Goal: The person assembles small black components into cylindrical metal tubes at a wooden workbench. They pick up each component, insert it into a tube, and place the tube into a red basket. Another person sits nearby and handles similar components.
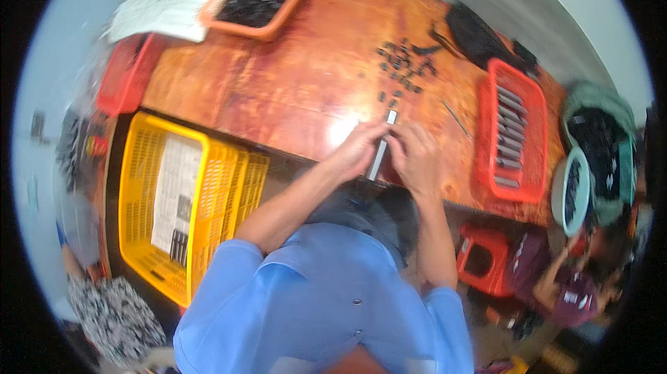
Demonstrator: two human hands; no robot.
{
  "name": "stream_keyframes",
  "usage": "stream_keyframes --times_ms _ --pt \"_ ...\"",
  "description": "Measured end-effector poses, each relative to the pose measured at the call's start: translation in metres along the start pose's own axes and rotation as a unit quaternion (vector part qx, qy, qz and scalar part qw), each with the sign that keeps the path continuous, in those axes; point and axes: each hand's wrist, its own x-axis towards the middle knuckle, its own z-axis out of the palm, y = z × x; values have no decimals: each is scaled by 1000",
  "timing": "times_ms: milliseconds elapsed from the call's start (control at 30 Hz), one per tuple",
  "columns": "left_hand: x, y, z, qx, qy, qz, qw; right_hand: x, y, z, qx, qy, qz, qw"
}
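Observation:
Both hands are at the near edge of the orange-brown wooden table [292,89]. My left hand [360,148] closes on a long, narrow silver-grey bar [378,160] with dark sides. On the bar's other side, my right hand [415,154] also grips it, the fingers bent around its upper part. The bar slants, its far end showing beyond my fingertips and its near end reaching toward me. Fingertip details are partly hidden and blurred. Several small black pieces [401,61] lie scattered on the table beyond the bar. A thin metal rod-like tool [456,119] lies right of my right hand.
At right, a red basket [539,145] holds several grey bars; a black bag [472,32] lies behind it. Far left stands an orange basket [272,29] of black pieces. A yellow crate [201,200] is at my left, a red stool [501,284] at my right. People sit at both sides.

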Motion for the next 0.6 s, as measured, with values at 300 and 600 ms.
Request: stream_keyframes --times_ms 300,600 --pt "-13 2 21 33 -31 -61 997 -16 21 -6 329 -14 274 904" --pt "-19 14 42 163 17 -103 981 -27 39 1 502 -30 369 781"
